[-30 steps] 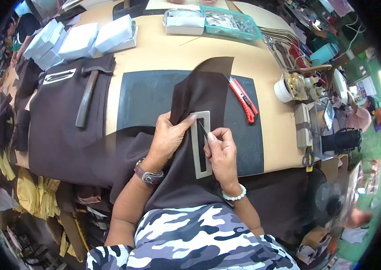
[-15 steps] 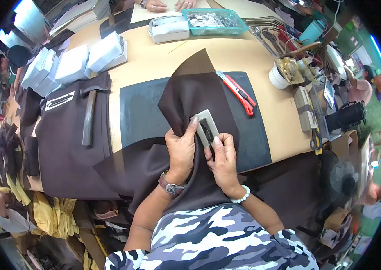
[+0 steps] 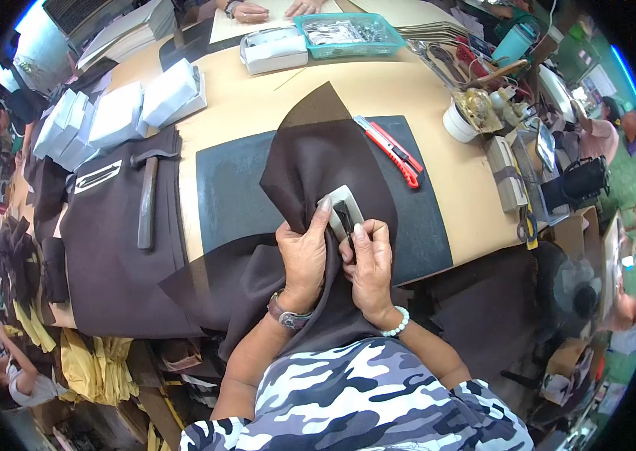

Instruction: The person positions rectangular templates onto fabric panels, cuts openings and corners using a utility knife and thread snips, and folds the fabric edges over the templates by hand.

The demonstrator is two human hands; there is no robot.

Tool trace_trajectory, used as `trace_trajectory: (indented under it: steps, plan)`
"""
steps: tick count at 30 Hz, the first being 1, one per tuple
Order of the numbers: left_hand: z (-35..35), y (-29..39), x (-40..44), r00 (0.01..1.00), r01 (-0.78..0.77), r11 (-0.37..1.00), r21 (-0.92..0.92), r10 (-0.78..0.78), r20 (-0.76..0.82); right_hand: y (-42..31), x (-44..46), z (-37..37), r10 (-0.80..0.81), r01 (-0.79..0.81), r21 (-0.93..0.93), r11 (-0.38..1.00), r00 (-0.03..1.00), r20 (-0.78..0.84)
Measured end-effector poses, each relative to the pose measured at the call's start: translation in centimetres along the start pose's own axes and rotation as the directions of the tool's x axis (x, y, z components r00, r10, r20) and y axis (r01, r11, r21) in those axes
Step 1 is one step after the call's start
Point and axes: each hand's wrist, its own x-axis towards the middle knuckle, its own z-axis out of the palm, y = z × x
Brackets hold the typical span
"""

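My left hand [image 3: 305, 252] is closed on a sheet of dark brown cloth-like material [image 3: 322, 154], its thumb pressed on a pale rectangular plate [image 3: 347, 197] lying against the material. My right hand [image 3: 368, 263] pinches a slim black piece [image 3: 344, 213] over the face of that plate. What exactly the black piece is, I cannot make out. The sheet drapes over a dark cutting mat [image 3: 231, 180] and down toward my lap. To the right of the sheet, a red utility knife [image 3: 395, 154] lies on the mat.
At left, a hammer [image 3: 148, 203] and a white slotted plate [image 3: 98, 177] rest on stacked dark material [image 3: 107, 263]. White boxes [image 3: 116, 114] and a teal basket [image 3: 352, 52] stand farther back. A glue-stained white pot [image 3: 459, 124] is at right. Another person's hands [image 3: 250, 13] are across the table.
The view has shifted slightly. My right fingers and the black piece have moved a little over the plate. Both hands keep their hold.
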Motion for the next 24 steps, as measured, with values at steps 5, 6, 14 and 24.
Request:
trace_trajectory:
  steps: [5, 6, 14, 24]
  plan:
    - [0.0, 0.0, 0.0, 1.000, 0.008, 1.000, 0.022, -0.009, 0.001, 0.2, 0.1, 0.1, -0.021, 0.021, 0.035, 0.999, 1.000, -0.010]
    - [0.0, -0.1, 0.0, 1.000, 0.009, 1.000, 0.019, -0.009, 0.002, 0.2, 0.1, 0.0, -0.008, 0.008, 0.049, 0.999, 1.000, -0.006]
    - [-0.2, -0.4, 0.2, 1.000, 0.023, 0.998, 0.064, -0.024, 0.014, 0.7, 0.4, -0.5, 0.012, -0.012, 0.048, 0.999, 1.000, -0.002]
    - [-1.3, -0.4, 2.3, 0.965, 0.226, 0.974, -0.016, -0.222, 0.139, -1.8, 3.6, -8.6, -0.576, 0.294, -0.950, 0.107, 0.797, 0.182]
